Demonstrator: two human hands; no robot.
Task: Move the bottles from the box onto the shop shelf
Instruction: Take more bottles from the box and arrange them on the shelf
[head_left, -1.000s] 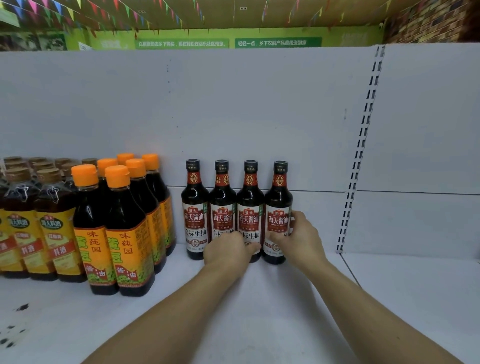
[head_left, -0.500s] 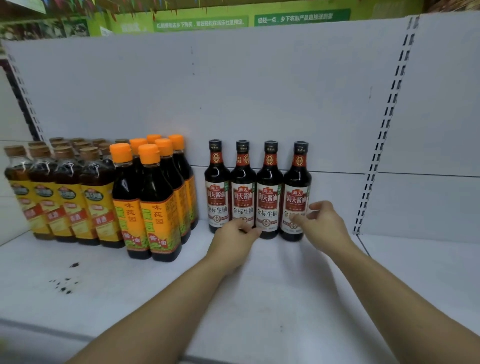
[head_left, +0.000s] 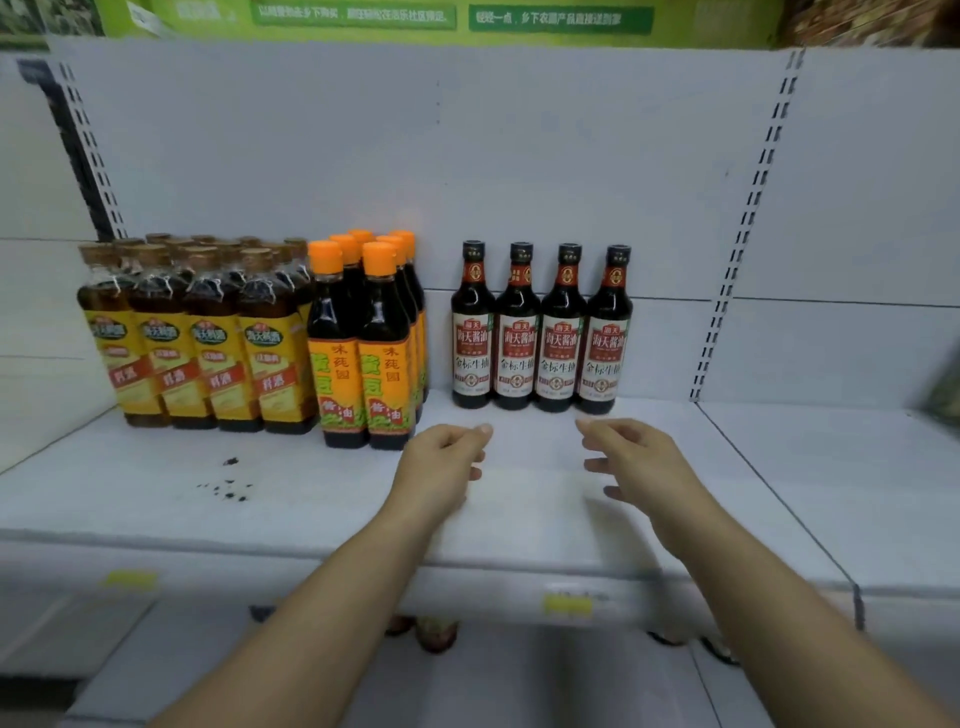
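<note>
The left hand (head_left: 441, 462) curls its fingers loosely and holds nothing. The right hand (head_left: 639, 462) spreads its fingers a little, empty too. Four soy sauce bottles (head_left: 540, 332) stand in a row at the back of the shelf (head_left: 779, 467). A second ago both hands touched them; now both are pulled away.

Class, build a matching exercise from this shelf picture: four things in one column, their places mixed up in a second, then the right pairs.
1 orange-capped bottles
2 black-capped bottles
3 brown-capped bottles
4 dark spots

A row of four, rightmost group
B leftmost group
C on the bare shelf, in front of the leftmost group
D middle group

Pairs: 1-D, 2-A, 3-B, 4-C
</note>
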